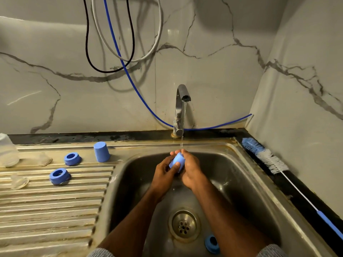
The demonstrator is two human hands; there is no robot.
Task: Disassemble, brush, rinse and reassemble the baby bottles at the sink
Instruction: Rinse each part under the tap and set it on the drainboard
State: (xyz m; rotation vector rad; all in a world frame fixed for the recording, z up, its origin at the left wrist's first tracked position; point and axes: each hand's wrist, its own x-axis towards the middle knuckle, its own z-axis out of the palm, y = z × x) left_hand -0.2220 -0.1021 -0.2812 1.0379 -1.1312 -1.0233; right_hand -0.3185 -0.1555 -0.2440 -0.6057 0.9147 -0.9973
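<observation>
Over the steel sink point(246, 184), my left hand point(164, 172) and my right hand point(192, 170) both grip a blue bottle cap point(177, 162) under the running tap point(182, 101). On the drainboard point(55, 210) stand another blue cap point(101, 152), two blue collar rings point(72, 158) point(59, 176), two clear teats point(44, 159) point(18, 181) and a clear bottle point(7, 151) at the far left. A third blue ring point(212, 244) lies in the basin beside the drain point(184, 225).
A long bottle brush point(267, 156) with a blue and white head lies on the dark counter strip right of the sink, its handle running toward me. Black, grey and blue hoses point(118, 51) hang on the marble wall behind the tap.
</observation>
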